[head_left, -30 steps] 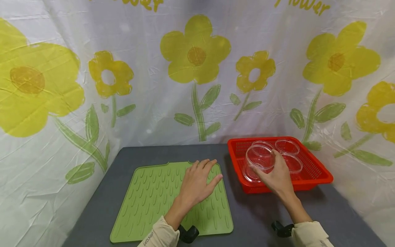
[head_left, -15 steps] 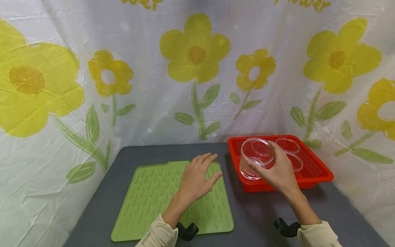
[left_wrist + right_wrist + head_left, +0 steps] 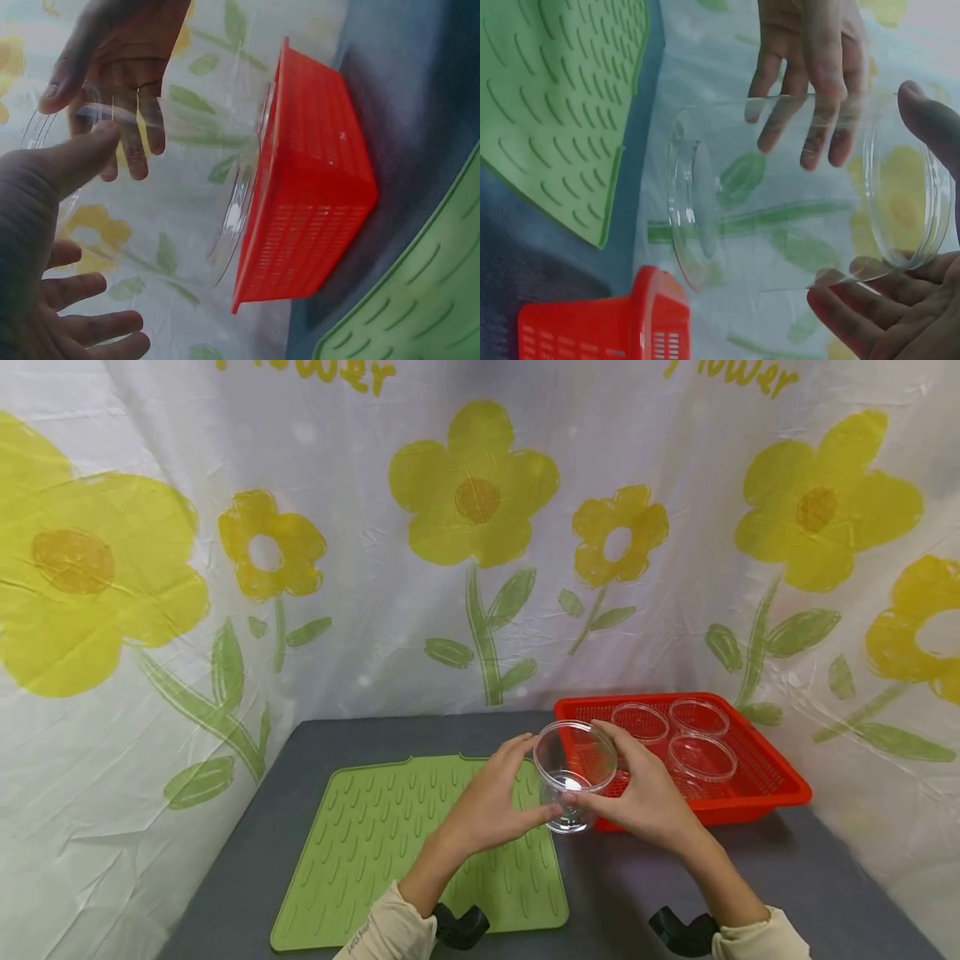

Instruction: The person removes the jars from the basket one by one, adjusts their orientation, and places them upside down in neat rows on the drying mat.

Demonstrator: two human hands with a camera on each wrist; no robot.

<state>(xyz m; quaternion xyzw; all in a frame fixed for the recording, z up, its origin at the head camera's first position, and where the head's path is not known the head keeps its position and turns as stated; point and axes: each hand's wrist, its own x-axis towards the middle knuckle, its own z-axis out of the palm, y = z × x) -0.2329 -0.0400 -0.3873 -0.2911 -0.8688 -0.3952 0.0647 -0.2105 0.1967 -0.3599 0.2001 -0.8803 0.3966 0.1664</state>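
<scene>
A clear cylindrical jar (image 3: 576, 758) with a thick round rim is tilted between my hands, in front of the red basket's left side. My right hand (image 3: 651, 793) grips it from the right, thumb across the near side and fingers around the far side. From the left comes my left hand (image 3: 483, 802), its thumb and fingertips right at the jar's wall. In the left wrist view, the left fingers (image 3: 97, 322) are spread and fairly straight beside the jar. Through the see-through wall, the right wrist view shows the left hand's fingers (image 3: 810, 142).
Several similar clear jars (image 3: 703, 757) stand in the red slotted basket (image 3: 783, 789) at the back right. A green ridged mat (image 3: 375, 843) lies to the left on the dark grey table (image 3: 615, 910). A flower-printed curtain (image 3: 360, 635) encloses the back and sides.
My right hand has lifted the jar out of the basket and brought it left and nearer. The left hand has moved slightly right to meet it.
</scene>
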